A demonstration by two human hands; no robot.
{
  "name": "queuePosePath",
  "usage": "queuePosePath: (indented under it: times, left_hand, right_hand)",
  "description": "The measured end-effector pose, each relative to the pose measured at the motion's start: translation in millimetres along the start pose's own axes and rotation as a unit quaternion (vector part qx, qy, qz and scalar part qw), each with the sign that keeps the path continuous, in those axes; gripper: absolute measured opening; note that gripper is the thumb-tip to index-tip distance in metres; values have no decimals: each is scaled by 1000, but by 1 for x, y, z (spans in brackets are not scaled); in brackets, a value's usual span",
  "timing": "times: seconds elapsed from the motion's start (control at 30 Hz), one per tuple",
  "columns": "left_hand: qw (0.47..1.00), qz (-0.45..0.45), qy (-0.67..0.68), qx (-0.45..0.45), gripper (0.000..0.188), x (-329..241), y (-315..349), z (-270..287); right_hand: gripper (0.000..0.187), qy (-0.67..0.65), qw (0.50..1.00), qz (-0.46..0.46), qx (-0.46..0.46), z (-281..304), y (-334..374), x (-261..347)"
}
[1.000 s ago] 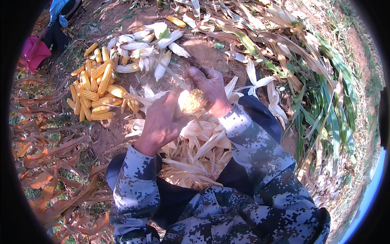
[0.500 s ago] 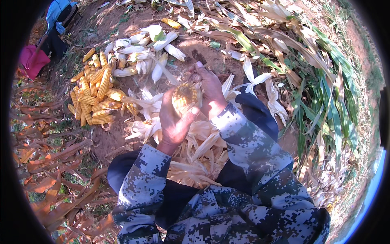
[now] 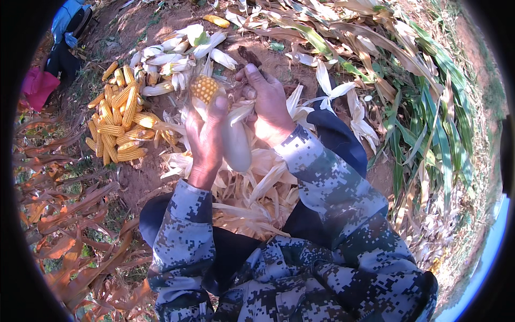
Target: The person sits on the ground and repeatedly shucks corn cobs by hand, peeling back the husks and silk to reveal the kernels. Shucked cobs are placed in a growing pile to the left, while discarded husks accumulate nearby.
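Note:
An ear of corn [image 3: 204, 89], its yellow kernels bare at the upper end, is wrapped by my left hand [image 3: 205, 134], with the thumb lying along it. Pale husk [image 3: 236, 147] is peeled back from the ear and hangs between my hands. Just to the right, my right hand [image 3: 268, 104] is closed, thumb raised, with a strip of the husk running in at its curled fingers. The inside of that grip is hidden. Loose dry husks [image 3: 257, 198] lie below both hands, between my legs.
At the left is a heap of husked yellow cobs [image 3: 120, 118]. Ears in pale husks [image 3: 179, 59] lie beyond it, and a single cob [image 3: 216, 21] lies farther off. Cut stalks and leaves [image 3: 429, 112] cover the right side. Blue and pink cloth [image 3: 38, 88] shows at the upper left.
My left hand has moved left and up with the ear, tipping its bare kernels away from me. Peeled husk now hangs below. My right hand has risen slightly, and the hands are farther apart.

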State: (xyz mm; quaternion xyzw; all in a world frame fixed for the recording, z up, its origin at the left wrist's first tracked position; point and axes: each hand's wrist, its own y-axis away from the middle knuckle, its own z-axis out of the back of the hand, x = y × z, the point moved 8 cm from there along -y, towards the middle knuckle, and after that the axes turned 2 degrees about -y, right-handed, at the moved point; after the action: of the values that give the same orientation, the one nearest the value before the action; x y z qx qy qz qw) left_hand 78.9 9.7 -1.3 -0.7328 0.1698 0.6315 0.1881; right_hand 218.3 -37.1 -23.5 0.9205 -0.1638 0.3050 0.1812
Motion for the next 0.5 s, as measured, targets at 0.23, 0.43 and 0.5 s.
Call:
queuePosePath:
  times: [0.23,0.43,0.5]
  left_hand:
    - [985,63,149,-56,43,-26,-18,60]
    - [986,84,85,-115,41,-22,-20,103]
    - [987,80,69,-118,42,-21,-23,110]
  right_hand:
    - [26,63,990,-35,117,-48,42,-33]
    - [26,174,964,-24,198,-60,57,-54]
    - [24,182,965,-53,182,-51,54,-55]
